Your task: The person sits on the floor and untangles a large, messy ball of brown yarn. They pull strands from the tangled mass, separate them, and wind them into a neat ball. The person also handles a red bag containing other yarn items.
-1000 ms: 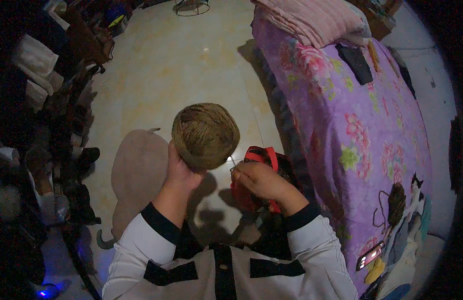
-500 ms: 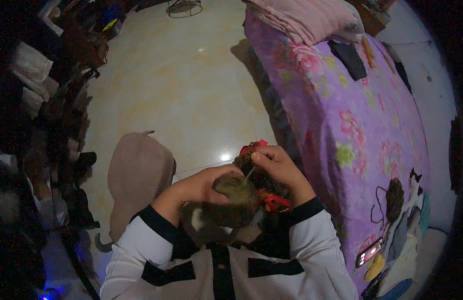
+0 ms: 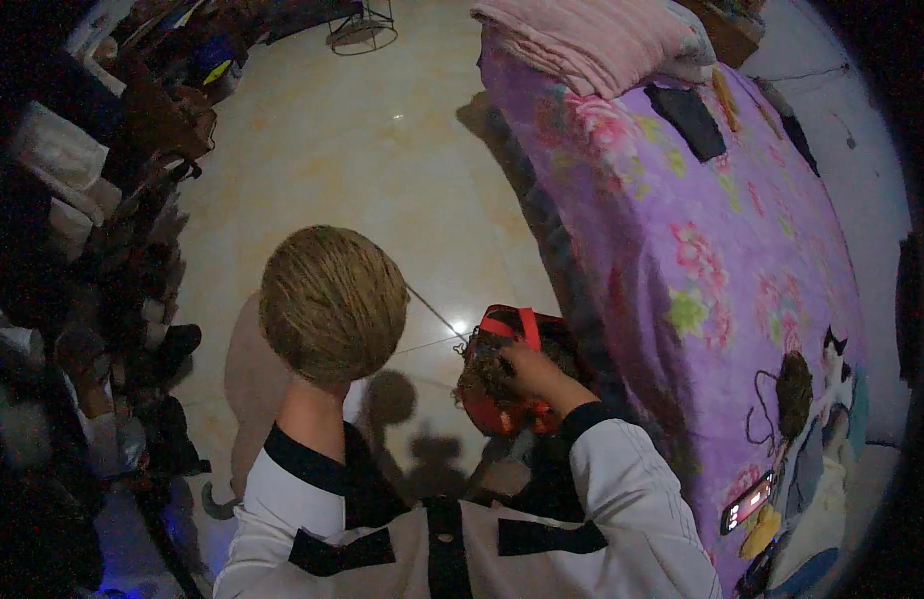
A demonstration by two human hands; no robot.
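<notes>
A large ball of brown yarn (image 3: 334,304) is held up in front of me on the left. My left hand (image 3: 317,387) grips it from beneath, its fingers mostly hidden behind the ball. From the ball's right side a single strand (image 3: 437,309) runs taut down to a red bag (image 3: 492,414) with red straps. Dark tangled yarn (image 3: 482,364) fills the bag. My right hand (image 3: 534,374) is in the bag's opening, its fingers closed on the tangle; the fingertips are dim and partly hidden.
A bed with a purple flowered sheet (image 3: 641,250) runs along my right. On it are a folded pink blanket (image 3: 592,40), a dark cloth (image 3: 689,120), a small yarn bundle (image 3: 794,392) and a phone (image 3: 747,502). Shoes and clutter (image 3: 167,344) line the left. A wire stand (image 3: 362,35) is on the tiled floor ahead.
My left hand has lifted the ball of yarn up and left, away from the bag. A strand now stretches between them. My right hand has moved down into the tangled yarn.
</notes>
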